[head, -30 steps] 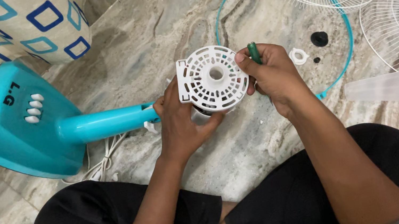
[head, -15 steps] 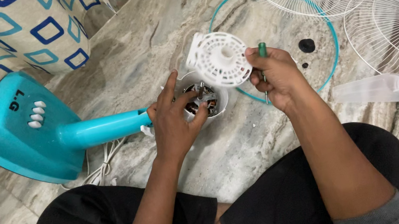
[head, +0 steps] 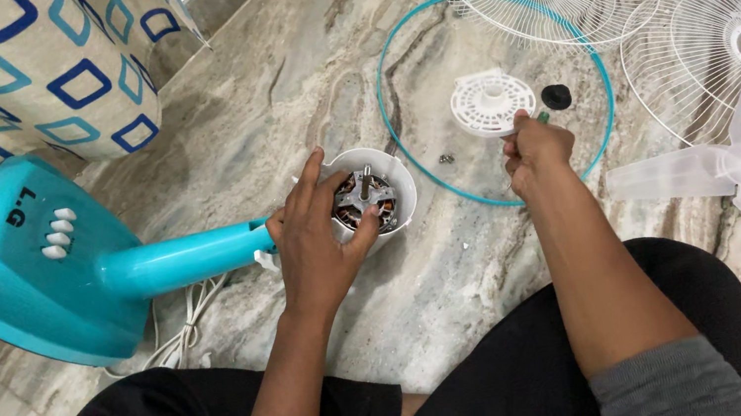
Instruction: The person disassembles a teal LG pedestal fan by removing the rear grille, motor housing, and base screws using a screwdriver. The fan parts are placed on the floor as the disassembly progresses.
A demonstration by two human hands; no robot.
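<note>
head view: the left hand grips the white motor housing, shaft pointing up, its fingers curled over the rim. the right hand, nearer the white vented motor cover, pinches its near edge on the floor, a green screwdriver clenched alongside.

Light: even, soft, moderately bright indoor light across the marble floor.
Shadows: faint, short; a soft one lies under the teal fan base and beside the curtain at upper left.
Glare: mild sheen on the teal plastic; none harsh.
Focus: centre of frame sharp.
Blur: slight softness at the upper right corner.
Distortion: wide-angle stretch toward the edges.
</note>
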